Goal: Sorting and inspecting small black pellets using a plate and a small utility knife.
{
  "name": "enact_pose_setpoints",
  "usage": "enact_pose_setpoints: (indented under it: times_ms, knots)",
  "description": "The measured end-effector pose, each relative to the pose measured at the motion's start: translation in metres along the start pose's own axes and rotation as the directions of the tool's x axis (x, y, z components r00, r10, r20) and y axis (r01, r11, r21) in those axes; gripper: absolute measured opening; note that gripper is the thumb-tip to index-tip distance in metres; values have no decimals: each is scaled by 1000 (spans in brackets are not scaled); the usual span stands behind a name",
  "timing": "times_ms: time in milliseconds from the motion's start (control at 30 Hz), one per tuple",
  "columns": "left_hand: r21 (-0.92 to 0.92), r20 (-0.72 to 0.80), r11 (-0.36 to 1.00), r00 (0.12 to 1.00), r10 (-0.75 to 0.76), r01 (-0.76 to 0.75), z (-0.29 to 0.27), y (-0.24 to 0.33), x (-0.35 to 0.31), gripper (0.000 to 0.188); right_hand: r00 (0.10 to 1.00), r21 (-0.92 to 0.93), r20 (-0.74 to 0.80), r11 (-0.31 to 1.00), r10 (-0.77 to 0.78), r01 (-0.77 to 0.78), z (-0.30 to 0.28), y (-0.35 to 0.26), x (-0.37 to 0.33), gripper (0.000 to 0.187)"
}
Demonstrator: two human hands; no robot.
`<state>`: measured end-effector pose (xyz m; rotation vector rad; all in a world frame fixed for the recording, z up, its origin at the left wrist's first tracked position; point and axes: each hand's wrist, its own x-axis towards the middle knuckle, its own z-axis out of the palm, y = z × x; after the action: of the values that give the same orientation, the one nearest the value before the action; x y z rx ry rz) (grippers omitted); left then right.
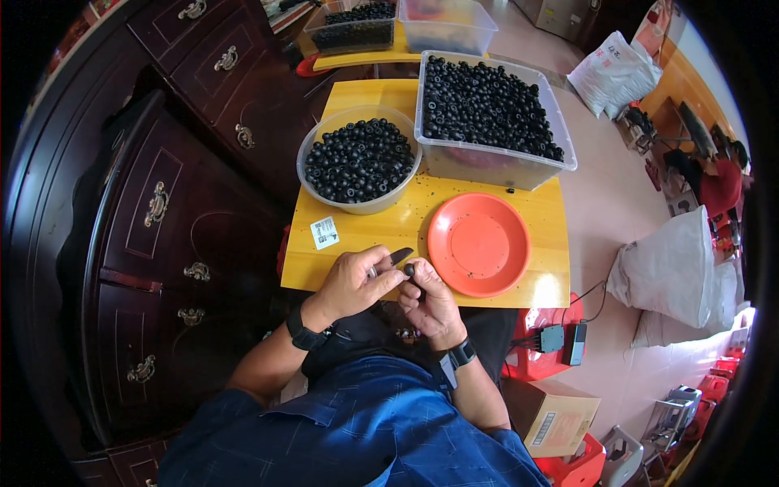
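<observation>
Over the near edge of the yellow table, my two hands meet. My left hand [354, 284] is closed, and a small dark blade [401, 256] sticks out from its fingers; any handle is hidden. My right hand [435, 305] pinches a small round black part [409, 269] between thumb and fingers, with my left thumb close against it. Just right of the hands lies an orange-red plate [479, 243] with only tiny specks on it. Beyond my left hand stands a round clear tub [312, 183] full of similar black parts, some showing holes.
A large clear bin [495, 166] of black parts stands at the back right of the table [373, 243]. A white label [324, 233] lies at the left. Dark drawers [162, 243] flank the left side. A red stool [544, 325] with black boxes and a cable stands right.
</observation>
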<state>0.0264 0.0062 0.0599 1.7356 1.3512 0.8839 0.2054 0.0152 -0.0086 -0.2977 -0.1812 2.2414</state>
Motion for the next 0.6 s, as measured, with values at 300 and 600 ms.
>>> enact_pose_setpoints:
  times_ms: [300,600]
  knots:
    - [249,2,959,990,138,-134,-5,9,5,32,999,8,-32,1000,30,-30,2,-2,1,11]
    - [345,-20,921,980,200,-180,0,13,6,38,999,-55,-43,998,18,-20,3,1,1,12]
